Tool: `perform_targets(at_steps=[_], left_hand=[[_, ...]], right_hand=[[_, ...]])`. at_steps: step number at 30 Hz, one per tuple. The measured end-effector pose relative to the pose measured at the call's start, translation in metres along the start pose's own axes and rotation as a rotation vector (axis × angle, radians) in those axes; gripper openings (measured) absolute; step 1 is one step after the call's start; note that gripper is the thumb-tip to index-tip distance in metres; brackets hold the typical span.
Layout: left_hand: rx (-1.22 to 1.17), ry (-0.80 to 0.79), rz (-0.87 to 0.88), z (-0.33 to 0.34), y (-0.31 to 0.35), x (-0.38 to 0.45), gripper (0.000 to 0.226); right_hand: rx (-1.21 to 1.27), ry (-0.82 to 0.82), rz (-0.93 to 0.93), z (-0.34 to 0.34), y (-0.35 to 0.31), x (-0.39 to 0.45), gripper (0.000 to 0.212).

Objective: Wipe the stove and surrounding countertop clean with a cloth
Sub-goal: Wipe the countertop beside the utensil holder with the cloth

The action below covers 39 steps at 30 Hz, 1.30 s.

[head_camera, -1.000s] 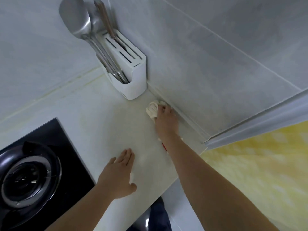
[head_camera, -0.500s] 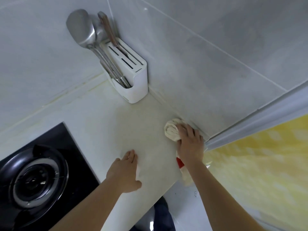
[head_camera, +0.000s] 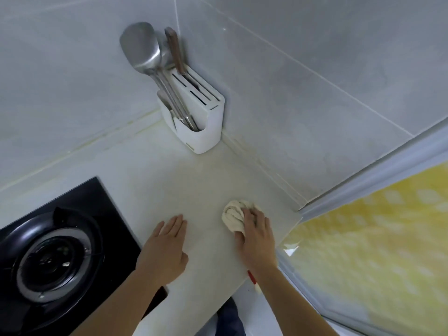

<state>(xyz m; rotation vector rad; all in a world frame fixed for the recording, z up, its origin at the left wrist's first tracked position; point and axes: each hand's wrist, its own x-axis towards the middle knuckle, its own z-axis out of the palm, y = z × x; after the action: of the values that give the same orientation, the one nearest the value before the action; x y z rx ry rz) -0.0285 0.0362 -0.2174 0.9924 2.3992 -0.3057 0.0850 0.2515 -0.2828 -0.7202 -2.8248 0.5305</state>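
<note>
Right hand (head_camera: 255, 235) curled over bunched cream cloth (head_camera: 233, 215), grip pinching it against pale stone surface (head_camera: 194, 190), near right end by wall edge. Left hand (head_camera: 164, 248) flat on surface, fingers straight and together, just beside black glass stove (head_camera: 101, 214), well apart from cloth. Round burner ring (head_camera: 54, 260) on stove. White plastic utensil holder (head_camera: 206, 127) stands in corner, steel spatula (head_camera: 140, 47) inside.
</note>
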Motion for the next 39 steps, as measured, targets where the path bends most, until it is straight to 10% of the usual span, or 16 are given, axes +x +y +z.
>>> perform_targets(at_steps=[11,39], left_hand=[[-0.001,-0.1,-0.22,0.007,-0.062,0.022,0.129],[0.072,-0.084,-0.216,0.004,-0.06,0.023,0.127]], right_hand=[[-0.207,0.004,0.009,0.015,-0.005,0.146,0.073],[0.047,-0.245,-0.534,0.094,-0.192,0.135,0.062]])
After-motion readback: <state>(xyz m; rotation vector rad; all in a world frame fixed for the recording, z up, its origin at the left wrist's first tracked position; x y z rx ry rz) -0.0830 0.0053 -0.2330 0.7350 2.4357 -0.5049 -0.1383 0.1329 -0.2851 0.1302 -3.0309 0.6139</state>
